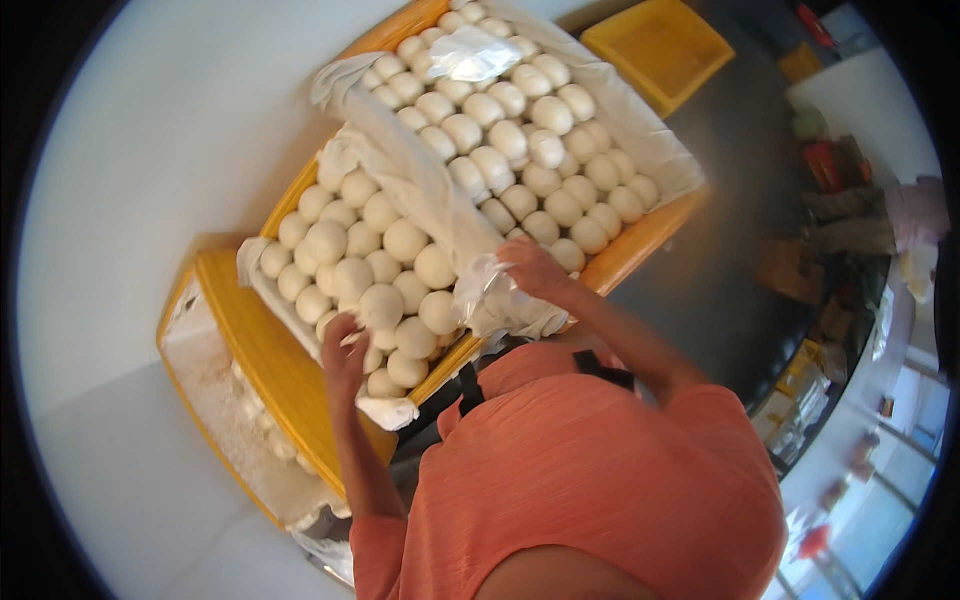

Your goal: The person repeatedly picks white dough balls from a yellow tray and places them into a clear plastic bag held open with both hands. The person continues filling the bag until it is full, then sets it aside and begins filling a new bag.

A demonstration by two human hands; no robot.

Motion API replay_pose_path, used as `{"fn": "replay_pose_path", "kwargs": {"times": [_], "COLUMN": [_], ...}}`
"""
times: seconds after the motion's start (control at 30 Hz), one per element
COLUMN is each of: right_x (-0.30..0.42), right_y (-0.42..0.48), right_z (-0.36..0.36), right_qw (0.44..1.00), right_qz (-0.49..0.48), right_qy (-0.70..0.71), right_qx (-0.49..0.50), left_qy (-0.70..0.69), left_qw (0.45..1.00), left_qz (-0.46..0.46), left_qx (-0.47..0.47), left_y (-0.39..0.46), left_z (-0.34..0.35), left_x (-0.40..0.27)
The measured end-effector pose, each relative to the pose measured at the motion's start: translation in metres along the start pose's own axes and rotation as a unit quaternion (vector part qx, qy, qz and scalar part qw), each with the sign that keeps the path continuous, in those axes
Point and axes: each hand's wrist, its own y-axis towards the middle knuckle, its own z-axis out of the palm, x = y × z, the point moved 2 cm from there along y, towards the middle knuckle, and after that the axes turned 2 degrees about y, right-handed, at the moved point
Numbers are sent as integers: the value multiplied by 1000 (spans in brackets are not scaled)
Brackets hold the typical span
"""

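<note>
Round, pale dough balls or buns are piled in a cloth-lined yellow crate in front of me. My left hand is at the near left side of this pile, fingers apart, beside the balls. My right hand has its fingers closed on a clear plastic bag, over the near end of the pale cloth between two crates. Beyond it, a second lined crate holds rows of similar pieces, with another plastic bag lying on top.
At the left, a yellow crate or board stands by a white-floured container with more pale pieces. A yellow tray lies at the top right. The white wall borders the crates. A person's legs show at the far right.
</note>
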Motion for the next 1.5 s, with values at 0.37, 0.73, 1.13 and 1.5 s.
{"fn": "replay_pose_path", "kwargs": {"times": [0.37,0.73,1.13,1.5], "right_x": [-72,-126,0,15], "right_y": [-10,-4,21,0], "right_z": [-35,-1,-25,-55], "right_qw": [810,894,997,975], "right_qz": [485,399,-45,-69], "right_qy": [312,-172,-66,-211], "right_qx": [107,-107,12,0], "left_qy": [-133,-121,-285,-494], "left_qw": [984,983,916,827], "left_qz": [-95,-131,-261,-198], "left_qx": [74,52,107,179], "left_y": [58,29,58,61], "left_z": [189,183,225,200], "left_x": [-4,-23,-91,-88]}}
